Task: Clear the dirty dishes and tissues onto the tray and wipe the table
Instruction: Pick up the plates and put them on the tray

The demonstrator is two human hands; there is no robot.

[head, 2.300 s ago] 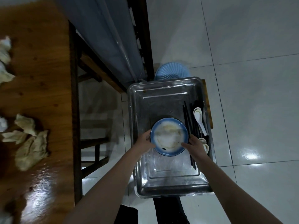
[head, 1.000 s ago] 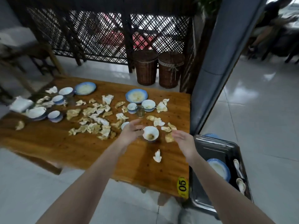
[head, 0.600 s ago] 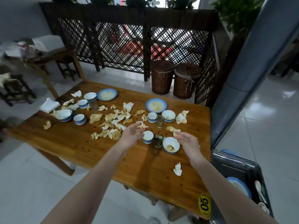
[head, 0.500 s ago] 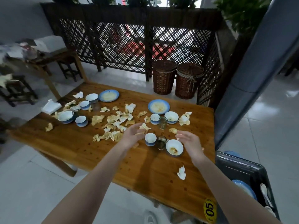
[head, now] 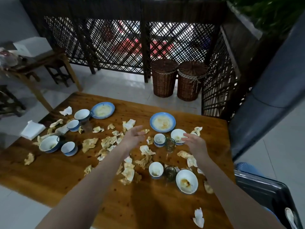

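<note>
The wooden table (head: 49, 177) is littered with crumpled stained tissues (head: 109, 141) and dirty blue-rimmed dishes. A soiled plate (head: 162, 122) lies at the far right, a second plate (head: 102, 110) at the far left. My left hand (head: 132, 137) hovers open above the tissues, just left of that far-right plate. My right hand (head: 195, 143) hovers open beside a small bowl (head: 177, 136), a cup (head: 159, 139) and a glass (head: 169, 145). Closer to me stand a dirty bowl (head: 186, 181), a cup (head: 156, 169) and another glass (head: 170, 172). The metal tray (head: 264, 192) shows at the lower right.
More bowls and cups (head: 49, 143) cluster at the table's left end beside a white folded cloth (head: 33, 129). Two wicker baskets (head: 164, 77) stand beyond the table against a lattice screen. A grey pillar (head: 272, 90) rises at the right. A side table (head: 41, 63) stands at the left.
I set the plate down in the tray, then turned to the table. Both empty hands have reached farther across it, past the near bowl toward the far plate and small bowl.
</note>
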